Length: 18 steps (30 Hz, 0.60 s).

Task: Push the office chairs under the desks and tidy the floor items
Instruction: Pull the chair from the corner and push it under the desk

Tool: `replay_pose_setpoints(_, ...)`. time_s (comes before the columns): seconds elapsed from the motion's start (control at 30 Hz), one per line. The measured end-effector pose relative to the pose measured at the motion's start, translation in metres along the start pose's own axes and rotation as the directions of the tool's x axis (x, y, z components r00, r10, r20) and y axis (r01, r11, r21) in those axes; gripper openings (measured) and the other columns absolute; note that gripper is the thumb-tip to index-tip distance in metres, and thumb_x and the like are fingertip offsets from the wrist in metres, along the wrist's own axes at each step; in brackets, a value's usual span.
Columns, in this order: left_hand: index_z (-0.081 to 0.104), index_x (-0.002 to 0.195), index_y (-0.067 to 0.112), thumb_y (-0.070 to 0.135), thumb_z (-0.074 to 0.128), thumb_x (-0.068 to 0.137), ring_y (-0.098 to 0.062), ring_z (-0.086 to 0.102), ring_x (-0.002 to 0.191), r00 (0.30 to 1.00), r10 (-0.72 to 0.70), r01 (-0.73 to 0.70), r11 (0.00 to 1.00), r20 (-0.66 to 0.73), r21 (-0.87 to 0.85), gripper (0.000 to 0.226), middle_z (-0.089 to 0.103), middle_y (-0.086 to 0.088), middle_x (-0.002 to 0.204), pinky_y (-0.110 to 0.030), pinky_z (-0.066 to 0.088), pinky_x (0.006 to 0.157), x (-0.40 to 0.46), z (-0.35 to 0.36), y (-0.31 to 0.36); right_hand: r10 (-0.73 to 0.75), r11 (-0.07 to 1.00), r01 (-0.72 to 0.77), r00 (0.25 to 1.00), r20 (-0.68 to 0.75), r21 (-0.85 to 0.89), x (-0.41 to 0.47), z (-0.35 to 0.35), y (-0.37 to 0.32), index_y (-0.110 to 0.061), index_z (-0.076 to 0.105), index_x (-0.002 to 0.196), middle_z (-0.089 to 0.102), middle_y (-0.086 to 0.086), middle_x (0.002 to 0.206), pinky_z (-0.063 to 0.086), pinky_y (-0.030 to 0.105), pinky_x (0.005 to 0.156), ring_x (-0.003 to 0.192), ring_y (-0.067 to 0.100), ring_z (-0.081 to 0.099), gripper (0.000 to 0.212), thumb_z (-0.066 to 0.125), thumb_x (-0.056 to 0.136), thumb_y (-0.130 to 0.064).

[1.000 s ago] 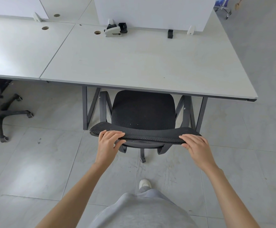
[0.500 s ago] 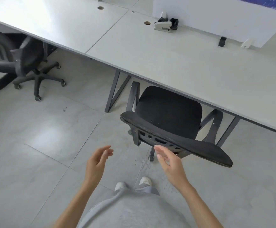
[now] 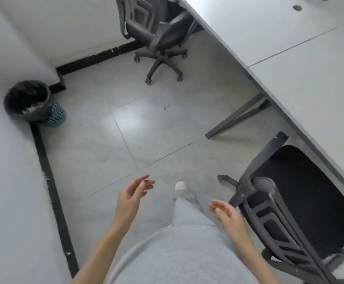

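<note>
Black mesh near chair (image 3: 302, 203): seat under table (image 3: 289, 64). Far chair (image 3: 158, 31): seat out. Your left hand (image 3: 131, 194), right hand (image 3: 227, 215): fingers relaxed, empty.

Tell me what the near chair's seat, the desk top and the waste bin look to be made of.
Near chair's seat: black woven fabric, matte with a fine grainy texture.
Desk top: probably laminated board, pale, smooth and flat with a thin seam between panels.
Waste bin: blue plastic lattice, to judge by its moulded openwork, lined with a glossy black plastic bag.
</note>
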<state>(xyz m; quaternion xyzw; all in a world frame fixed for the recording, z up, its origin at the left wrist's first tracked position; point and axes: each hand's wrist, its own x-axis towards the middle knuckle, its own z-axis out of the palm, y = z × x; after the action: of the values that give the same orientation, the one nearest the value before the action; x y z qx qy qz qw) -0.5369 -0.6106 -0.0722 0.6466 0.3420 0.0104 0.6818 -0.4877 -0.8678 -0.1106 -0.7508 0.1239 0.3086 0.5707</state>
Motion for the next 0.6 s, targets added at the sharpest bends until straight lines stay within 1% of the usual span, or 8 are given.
replay_pose_setpoints(0.03,0.064,0.101,0.021,0.01,0.044,0.095,-0.006,0.068,0.084,0.999,0.019,-0.02,1.0,-0.025,-0.012,0.023,0.073,0.009,0.084,-0.025,0.052,0.081,0.015,-0.002,0.01,-0.003,1.0,0.003,1.0,0.02,-0.023,0.014,0.004,-0.009,-0.011,0.061,0.104,0.068,0.0,0.099,0.05,0.009,0.072,0.085,0.0,0.066,0.024,0.046,0.092,0.003)
replay_pose_setpoints(0.13,0.063,0.102,0.021,0.009,0.044,0.095,-0.005,0.067,0.083,0.994,0.043,-0.047,0.998,-0.102,-0.032,0.023,0.073,0.011,0.083,-0.02,0.052,0.078,0.067,-0.015,0.032,-0.012,0.995,0.023,0.994,0.113,-0.098,0.074,0.032,-0.044,-0.015,0.061,0.099,0.067,0.0,0.096,0.049,0.009,0.072,0.087,0.01,0.065,0.026,0.046,0.091,0.004)
replay_pose_setpoints(0.23,0.063,0.101,0.023,0.008,0.044,0.095,-0.004,0.067,0.081,0.987,0.015,-0.021,0.999,-0.157,-0.036,0.025,0.073,0.015,0.082,-0.023,0.051,0.078,0.116,-0.032,0.049,-0.045,0.988,0.076,0.975,0.217,-0.135,0.141,0.068,-0.098,-0.022,0.061,0.093,0.067,-0.001,0.093,0.048,0.009,0.07,0.078,-0.001,0.065,0.03,0.047,0.09,0.005)
replay_pose_setpoints(0.3,0.063,0.1,0.023,0.007,0.044,0.095,-0.004,0.067,0.08,0.973,-0.045,0.03,0.997,-0.227,-0.068,0.025,0.073,0.015,0.082,-0.024,0.05,0.079,0.143,-0.047,0.058,-0.063,0.982,0.11,0.958,0.278,-0.157,0.187,0.098,-0.146,-0.024,0.061,0.091,0.067,-0.001,0.093,0.048,0.01,0.07,0.081,0.003,0.065,0.031,0.047,0.09,0.004)
replay_pose_setpoints(0.37,0.063,0.101,0.023,0.007,0.044,0.095,-0.007,0.067,0.081,0.948,-0.098,0.064,0.991,-0.301,-0.12,0.025,0.074,0.011,0.081,-0.025,0.049,0.079,0.162,-0.061,0.067,-0.107,0.974,0.168,0.933,0.343,-0.151,0.227,0.13,-0.202,-0.022,0.061,0.093,0.067,0.0,0.094,0.049,0.011,0.072,0.082,0.005,0.065,0.03,0.046,0.091,0.004)
replay_pose_setpoints(0.47,0.063,0.105,0.016,0.006,0.043,0.095,-0.008,0.067,0.081,0.89,-0.173,0.096,0.975,-0.422,-0.199,0.025,0.073,0.002,0.086,-0.027,0.049,0.08,0.193,-0.088,0.08,-0.191,0.941,0.295,0.87,0.455,-0.169,0.284,0.185,-0.289,-0.015,0.06,0.098,0.066,0.001,0.094,0.05,0.013,0.074,0.076,-0.004,0.065,0.027,0.044,0.09,0.005)
replay_pose_setpoints(0.53,0.063,0.104,0.017,0.006,0.042,0.095,-0.015,0.066,0.086,0.851,-0.204,0.092,0.965,-0.484,-0.244,0.025,0.07,-0.004,0.093,-0.027,0.048,0.08,0.213,-0.102,0.09,-0.238,0.914,0.367,0.831,0.503,-0.174,0.313,0.219,-0.337,-0.013,0.06,0.102,0.066,-0.001,0.093,0.05,0.016,0.077,0.08,0.0,0.065,0.027,0.044,0.09,0.005)
replay_pose_setpoints(0.6,0.062,0.103,0.018,0.006,0.042,0.095,-0.02,0.065,0.09,0.818,-0.22,0.074,0.957,-0.532,-0.282,0.025,0.069,-0.008,0.094,-0.027,0.048,0.08,0.244,-0.119,0.099,-0.265,0.89,0.419,0.796,0.544,-0.181,0.345,0.255,-0.381,-0.014,0.06,0.103,0.067,-0.004,0.094,0.049,0.02,0.082,0.086,0.007,0.065,0.027,0.045,0.089,0.003)
